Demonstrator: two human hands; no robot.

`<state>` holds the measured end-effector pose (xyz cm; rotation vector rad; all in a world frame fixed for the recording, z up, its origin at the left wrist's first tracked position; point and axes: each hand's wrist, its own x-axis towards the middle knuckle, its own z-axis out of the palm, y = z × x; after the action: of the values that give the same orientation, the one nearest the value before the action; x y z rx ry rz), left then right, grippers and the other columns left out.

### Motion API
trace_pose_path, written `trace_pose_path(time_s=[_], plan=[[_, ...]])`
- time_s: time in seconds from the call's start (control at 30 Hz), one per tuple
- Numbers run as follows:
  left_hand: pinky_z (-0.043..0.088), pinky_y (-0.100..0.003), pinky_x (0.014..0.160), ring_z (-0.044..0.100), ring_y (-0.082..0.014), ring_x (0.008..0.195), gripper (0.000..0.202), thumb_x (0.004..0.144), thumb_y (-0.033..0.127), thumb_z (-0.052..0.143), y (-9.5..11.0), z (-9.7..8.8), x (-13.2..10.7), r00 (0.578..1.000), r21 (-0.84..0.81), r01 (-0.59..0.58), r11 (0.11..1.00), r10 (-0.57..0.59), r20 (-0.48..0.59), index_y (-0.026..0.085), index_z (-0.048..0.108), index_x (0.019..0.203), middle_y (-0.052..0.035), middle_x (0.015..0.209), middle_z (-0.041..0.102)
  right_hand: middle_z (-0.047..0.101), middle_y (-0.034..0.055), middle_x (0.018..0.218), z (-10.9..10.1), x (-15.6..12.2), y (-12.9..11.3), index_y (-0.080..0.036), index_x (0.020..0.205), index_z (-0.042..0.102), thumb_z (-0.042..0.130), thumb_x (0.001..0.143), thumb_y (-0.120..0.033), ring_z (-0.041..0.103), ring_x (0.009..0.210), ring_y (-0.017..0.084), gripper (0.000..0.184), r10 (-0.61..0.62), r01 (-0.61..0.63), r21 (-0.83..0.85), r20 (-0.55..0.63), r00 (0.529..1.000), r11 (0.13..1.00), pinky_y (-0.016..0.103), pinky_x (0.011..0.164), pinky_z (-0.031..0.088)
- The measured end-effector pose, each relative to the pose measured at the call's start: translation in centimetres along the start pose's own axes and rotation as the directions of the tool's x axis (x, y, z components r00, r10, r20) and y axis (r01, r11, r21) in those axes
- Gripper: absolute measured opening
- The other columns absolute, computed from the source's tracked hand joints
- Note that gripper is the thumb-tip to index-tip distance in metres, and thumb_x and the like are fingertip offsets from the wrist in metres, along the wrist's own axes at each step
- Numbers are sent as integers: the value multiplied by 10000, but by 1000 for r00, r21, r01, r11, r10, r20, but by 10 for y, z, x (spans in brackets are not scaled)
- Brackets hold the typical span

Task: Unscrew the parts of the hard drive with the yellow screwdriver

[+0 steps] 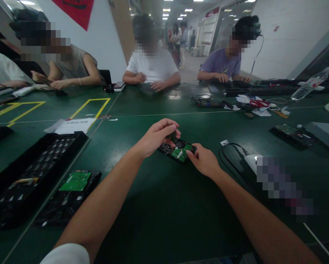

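A hard drive [180, 154] with a green circuit board on its upper face is in front of me, tilted in my hands over the table. My right hand [204, 159] grips its right end, thumb on top. Over its far left part is my left hand [161, 135], fingers curled and pinched together. A small dark piece shows between those fingers, too unclear to name. Left of my left forearm lies another hard drive [75, 181], its green board facing up.
A long black tray [78, 139] with slots stands at left. To the right are a white power strip [254, 159] with a black cable, another drive [291, 134], a grey box [326, 134] and a plastic bottle [311, 84]. Several people sit across the green table [164, 220].
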<state>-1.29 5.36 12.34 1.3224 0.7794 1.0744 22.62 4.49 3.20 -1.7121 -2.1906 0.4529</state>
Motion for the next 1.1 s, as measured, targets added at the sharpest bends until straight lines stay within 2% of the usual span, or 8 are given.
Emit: trace_pose_path(time_s=[0.17,0.37,0.53,0.7,0.87,1.0,1.1], plan=[[611,-327,686,682,-224,959,215,933,381,617,0,-1,2,997,-69,21,997,-26,-71,171,607,981,-107,992,708,734,65,932,-1,0,1,-201,1320,570,483,1027,-556,676,783,219,469,9,-9,15,-1,1000,1000,295,609,389],[584,-278,669,627,-205,958,252,935,385,571,1,-3,3,997,18,-11,1000,13,-72,157,677,923,-96,989,658,733,61,932,0,0,2,-202,1329,556,473,1032,-559,671,762,210,471,-2,2,30,5,1000,1000,296,602,400],[534,-236,647,596,-174,907,277,910,445,632,-2,-1,4,996,109,-29,994,38,-81,173,685,905,-68,965,633,733,52,917,2,1,3,-211,1319,558,471,1033,-563,663,739,203,462,-8,8,33,6,1000,999,293,591,397],[518,-233,649,603,-159,877,293,924,448,630,-1,-3,3,998,171,-30,985,40,-52,176,727,970,-72,985,648,735,55,917,1,0,2,-214,1311,565,480,1031,-545,668,745,206,442,-2,2,23,-1,1000,1000,288,578,388],[545,-268,608,656,-186,817,267,933,412,614,2,0,1,999,47,38,998,-38,-7,179,655,1055,-81,890,693,735,58,920,0,0,1,-209,1321,565,483,1026,-551,671,757,216,459,4,-4,4,-1,1000,1000,297,589,387],[574,-294,614,692,-212,862,212,917,386,635,1,3,1,997,-59,53,997,-57,-58,193,572,974,-89,913,723,734,61,926,-1,0,-1,-206,1325,562,473,1028,-557,671,755,214,468,3,-3,1,3,1000,1000,298,588,387],[583,-289,645,688,-209,919,208,902,381,650,0,2,1,997,-64,51,997,-55,-56,188,575,919,-91,973,721,733,58,911,0,0,-1,-203,1317,563,470,1030,-553,669,752,213,463,0,0,7,-3,1000,1000,297,588,388]])
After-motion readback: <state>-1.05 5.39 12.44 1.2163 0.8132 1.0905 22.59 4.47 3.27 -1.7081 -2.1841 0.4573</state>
